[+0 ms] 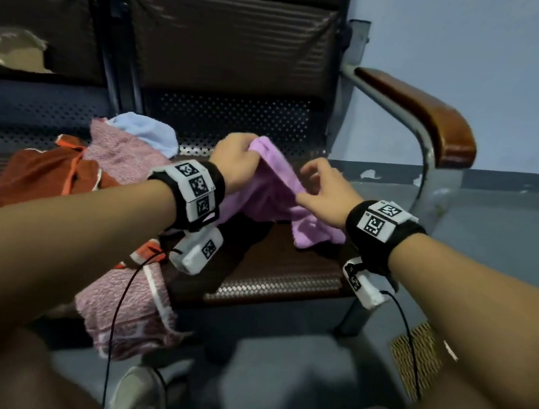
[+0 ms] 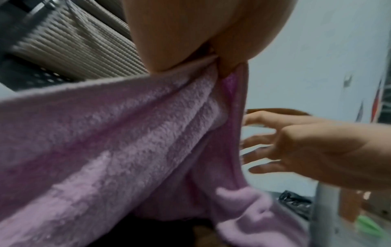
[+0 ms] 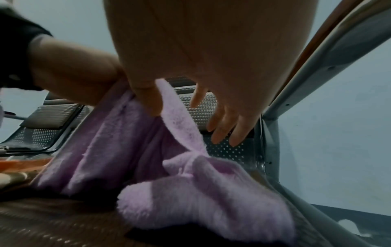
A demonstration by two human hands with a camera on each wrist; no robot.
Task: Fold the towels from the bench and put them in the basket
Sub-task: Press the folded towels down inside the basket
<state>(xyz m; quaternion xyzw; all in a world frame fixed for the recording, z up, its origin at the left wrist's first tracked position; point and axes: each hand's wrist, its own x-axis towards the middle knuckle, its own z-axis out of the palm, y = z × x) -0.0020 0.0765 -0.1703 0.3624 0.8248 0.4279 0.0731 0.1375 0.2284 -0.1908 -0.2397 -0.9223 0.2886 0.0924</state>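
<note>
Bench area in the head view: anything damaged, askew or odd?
Yes. The brown padded backrest at far left is torn, pale lining showing. A pink patterned towel hangs off the seat's front edge. Paint is chipped on the blue-grey wall.

No readable words, brand names or numbers are found in any view. The only sign-like marks are black-and-white square coded patterns, printed on the white blocks of the left wristband (image 1: 194, 186) at about 9 o'clock from the middle of the head view, and on the right wristband (image 1: 382, 222) at about 3 o'clock. Similar patterns are carried by the small white units hung under each wrist. None of them can be decoded.
</note>
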